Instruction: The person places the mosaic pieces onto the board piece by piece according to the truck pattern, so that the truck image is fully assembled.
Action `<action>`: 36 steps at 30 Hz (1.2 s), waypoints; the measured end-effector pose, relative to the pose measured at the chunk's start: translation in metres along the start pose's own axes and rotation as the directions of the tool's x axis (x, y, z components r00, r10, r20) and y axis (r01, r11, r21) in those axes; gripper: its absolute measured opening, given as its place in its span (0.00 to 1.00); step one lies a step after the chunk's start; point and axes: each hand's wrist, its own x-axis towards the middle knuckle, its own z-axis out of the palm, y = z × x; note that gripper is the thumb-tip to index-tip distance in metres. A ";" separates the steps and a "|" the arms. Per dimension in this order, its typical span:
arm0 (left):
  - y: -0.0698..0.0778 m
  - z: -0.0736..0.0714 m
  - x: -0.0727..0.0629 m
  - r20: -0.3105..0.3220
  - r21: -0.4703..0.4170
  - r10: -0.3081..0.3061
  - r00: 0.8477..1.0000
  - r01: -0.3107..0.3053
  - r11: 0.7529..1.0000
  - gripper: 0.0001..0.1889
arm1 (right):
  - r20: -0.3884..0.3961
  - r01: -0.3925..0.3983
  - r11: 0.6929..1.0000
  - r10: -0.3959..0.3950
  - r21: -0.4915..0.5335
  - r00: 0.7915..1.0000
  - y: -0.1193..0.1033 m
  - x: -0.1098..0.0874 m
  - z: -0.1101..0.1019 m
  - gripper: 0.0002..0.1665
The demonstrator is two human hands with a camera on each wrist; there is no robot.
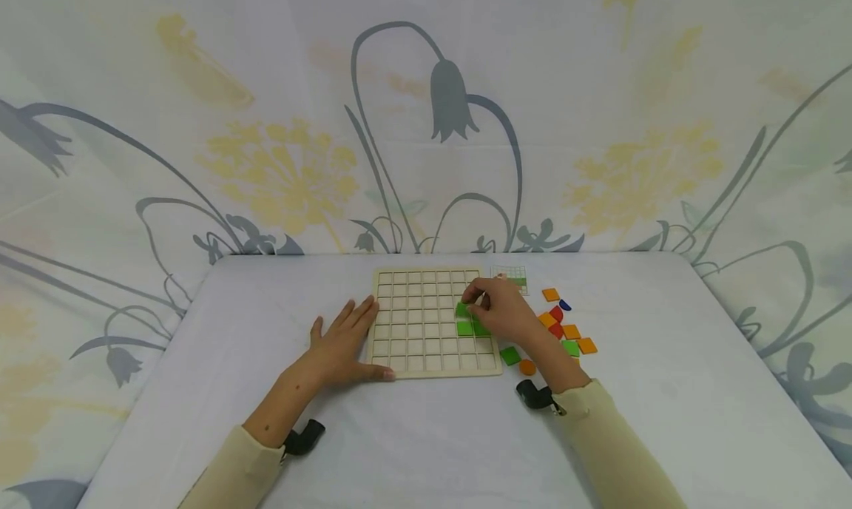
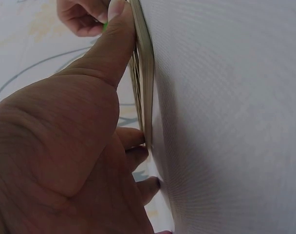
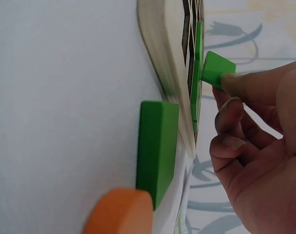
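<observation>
A light wooden grid board [image 1: 416, 315] lies on the table. My right hand [image 1: 507, 315] pinches a green square tile [image 3: 215, 66] between thumb and fingers, tilted above the board's right part. Below the pinched tile, green tiles [image 1: 464, 329] sit in grid cells on that same side. My left hand [image 1: 338, 352] rests against the board's left side with fingers spread; its thumb [image 2: 106, 46] lies along the front left corner. Just off the board's front right corner are a green square tile [image 3: 155, 146] and an orange round piece [image 3: 120, 212].
To the right lies a loose group of orange, red, green and blue pieces, including an orange tile [image 1: 550, 294] and a blue piece [image 1: 565, 305]. A printed card [image 1: 520, 280] with a grid lies by the board's far right corner. Patterned cloth [image 1: 413, 161] hangs behind the white table [image 1: 426, 442].
</observation>
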 end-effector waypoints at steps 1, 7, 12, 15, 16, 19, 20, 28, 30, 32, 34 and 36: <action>0.000 0.000 0.000 0.003 0.001 -0.003 1.000 0.003 1.000 0.67 | 0.011 -0.006 1.000 0.006 0.001 1.000 0.000 0.000 0.000 0.04; -0.002 0.001 0.001 -0.003 0.001 0.002 1.000 -0.002 1.000 0.67 | 0.045 -0.036 0.999 0.035 0.009 0.998 0.000 0.001 0.001 0.04; -0.003 0.002 0.000 -0.005 0.001 0.002 1.000 -0.002 1.000 0.67 | 0.057 -0.040 0.999 0.040 -0.009 0.998 -0.001 -0.001 0.001 0.07; -0.003 0.001 -0.001 -0.004 0.001 0.001 1.000 -0.001 1.000 0.67 | 0.060 -0.028 0.999 0.029 -0.028 0.998 0.000 -0.001 0.002 0.10; -0.003 0.001 -0.001 -0.003 -0.001 0.001 1.000 -0.001 1.000 0.67 | 0.061 -0.026 0.999 0.028 -0.034 0.998 0.001 -0.002 0.002 0.10; -0.003 0.001 -0.001 -0.003 -0.008 0.003 1.000 -0.003 1.000 0.67 | 0.065 -0.020 0.999 0.023 -0.042 0.998 0.003 -0.002 0.003 0.12; -0.003 0.001 -0.002 -0.004 -0.010 0.005 1.000 -0.005 1.000 0.67 | 0.067 -0.019 0.999 0.022 -0.043 0.998 0.004 -0.003 0.003 0.12; -0.004 0.001 -0.002 -0.007 -0.016 0.012 1.000 -0.012 1.000 0.67 | 0.082 -0.016 0.999 0.020 -0.047 0.996 0.002 -0.005 0.003 0.14; -0.004 0.001 -0.002 -0.007 -0.016 0.012 1.000 -0.013 1.000 0.67 | 0.080 -0.009 0.999 0.013 -0.052 0.997 0.002 -0.006 0.002 0.13; -0.004 0.001 -0.002 -0.006 -0.017 0.012 1.000 -0.012 1.000 0.67 | 0.075 -0.001 0.998 0.005 -0.059 0.997 0.001 -0.007 0.001 0.12; -0.004 0.001 -0.001 -0.005 -0.020 0.014 1.000 -0.014 1.000 0.67 | 0.071 0.015 0.997 -0.010 -0.070 0.997 0.000 -0.009 -0.003 0.11; -0.004 0.002 -0.001 -0.005 -0.020 0.015 1.000 -0.015 1.000 0.67 | 0.075 0.021 0.997 -0.015 -0.080 0.997 0.000 -0.012 -0.008 0.09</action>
